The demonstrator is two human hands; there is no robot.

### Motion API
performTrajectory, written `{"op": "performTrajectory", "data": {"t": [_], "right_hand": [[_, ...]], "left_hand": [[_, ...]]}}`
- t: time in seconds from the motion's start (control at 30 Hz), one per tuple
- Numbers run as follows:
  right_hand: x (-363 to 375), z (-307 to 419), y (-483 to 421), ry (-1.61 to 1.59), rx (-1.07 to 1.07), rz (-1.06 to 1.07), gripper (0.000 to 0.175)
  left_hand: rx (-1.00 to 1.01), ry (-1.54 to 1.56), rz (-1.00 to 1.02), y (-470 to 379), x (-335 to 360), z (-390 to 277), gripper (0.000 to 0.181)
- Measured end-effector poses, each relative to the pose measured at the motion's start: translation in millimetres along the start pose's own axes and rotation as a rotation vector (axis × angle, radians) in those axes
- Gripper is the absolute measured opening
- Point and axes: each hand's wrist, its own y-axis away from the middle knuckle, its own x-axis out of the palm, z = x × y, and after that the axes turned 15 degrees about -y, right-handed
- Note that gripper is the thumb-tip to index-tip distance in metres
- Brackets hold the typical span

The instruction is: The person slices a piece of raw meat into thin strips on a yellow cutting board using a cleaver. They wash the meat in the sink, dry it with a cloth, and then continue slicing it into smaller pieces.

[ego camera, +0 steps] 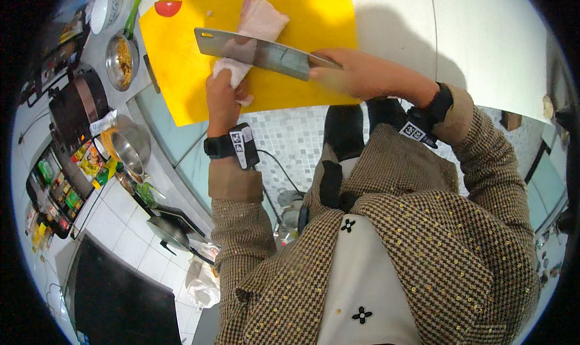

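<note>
In my right hand (349, 75) is a kitchen cleaver (272, 57), gripped by its handle, its broad blade reaching left above the yellow cutting mat (190, 91). My left hand (226, 89) grips a crumpled white cloth or paper towel (233, 71), just on the near side of the blade. A pale pink piece of raw meat (263, 21) lies on the mat beyond the blade. Whether the blade touches the cloth or the meat cannot be told. Near the mat's far left corner is a red half-round piece (168, 8), its kind unclear.
Left of the mat stand a metal bowl of brownish food (121, 62), a patterned white bowl (106, 10) and green onion stalks (135, 12). More metal bowls (129, 150) sit on the left counter. The mat lies on a white table (398, 23) with a rounded edge near my body.
</note>
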Motion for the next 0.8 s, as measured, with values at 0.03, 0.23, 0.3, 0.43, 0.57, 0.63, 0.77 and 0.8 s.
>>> {"op": "performTrajectory", "data": {"t": [0.03,0.23,0.3,0.43,0.57,0.63,0.77,0.8], "right_hand": [[1,0,0,0.005,-0.076,-0.032,0.046],[13,8,-39,-0.087,0.063,0.055,0.051],[10,8,-45,-0.115,0.126,0.050,0.052],[-4,8,-32,-0.174,0.188,-0.016,0.052],[-10,18,-11,-0.102,0.173,-0.035,0.051],[-11,22,0,-0.058,0.196,-0.007,0.050],[-7,23,12,0.058,0.027,-0.041,0.046],[-5,20,14,0.064,0.014,-0.035,0.047]], "left_hand": [[0.015,0.002,0.034,-3,1,2,0.021],[0.015,-0.232,-0.045,-2,-1,6,0.021],[-0.022,-0.344,-0.080,9,-12,9,0.022],[-0.146,-0.424,-0.001,29,-37,23,0.026],[0.045,-0.551,0.016,30,-36,29,0.029],[0.082,-0.527,0.010,28,-28,24,0.027],[-0.008,-0.492,-0.143,20,-8,9,0.029],[-0.024,-0.518,-0.187,17,-3,8,0.031]]}}
